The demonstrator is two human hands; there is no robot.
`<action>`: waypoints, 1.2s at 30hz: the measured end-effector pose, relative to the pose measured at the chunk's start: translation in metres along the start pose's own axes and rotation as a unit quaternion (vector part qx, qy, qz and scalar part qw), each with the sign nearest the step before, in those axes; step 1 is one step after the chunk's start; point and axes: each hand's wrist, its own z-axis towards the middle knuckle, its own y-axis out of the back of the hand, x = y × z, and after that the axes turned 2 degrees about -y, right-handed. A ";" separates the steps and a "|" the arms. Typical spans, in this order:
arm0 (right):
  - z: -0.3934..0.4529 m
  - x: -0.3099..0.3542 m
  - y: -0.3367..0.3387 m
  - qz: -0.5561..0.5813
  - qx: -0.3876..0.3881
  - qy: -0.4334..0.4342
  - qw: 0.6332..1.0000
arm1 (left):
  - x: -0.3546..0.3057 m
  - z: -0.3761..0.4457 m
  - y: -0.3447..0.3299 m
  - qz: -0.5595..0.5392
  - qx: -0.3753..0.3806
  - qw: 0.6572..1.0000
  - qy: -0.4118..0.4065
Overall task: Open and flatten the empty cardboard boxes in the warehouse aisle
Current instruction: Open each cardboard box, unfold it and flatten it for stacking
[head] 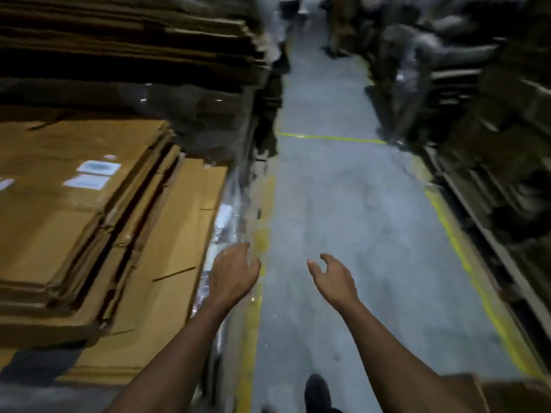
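Note:
A pile of flattened brown cardboard boxes [89, 222] lies at the left, wrapped in clear plastic at its aisle side; white labels sit on the top sheet. My left hand [234, 271] hovers beside the pile's right edge with relaxed fingers, holding nothing. My right hand [334, 277] reaches out over the grey aisle floor [343, 204], fingers loosely curved and empty. A piece of brown cardboard [507, 393] shows at the bottom right corner, partly cut off by the frame.
Taller stacks of flat cardboard [125, 34] rise behind the pile at the left. Dark wrapped goods and shelving [465, 93] line the right side. Yellow floor lines [331, 138] mark the aisle. My dark shoe [317, 393] is at the bottom.

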 end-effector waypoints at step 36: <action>-0.189 -0.652 0.347 0.276 -0.288 -0.548 0.735 | -0.639 -0.196 -0.531 0.098 0.415 0.849 -0.312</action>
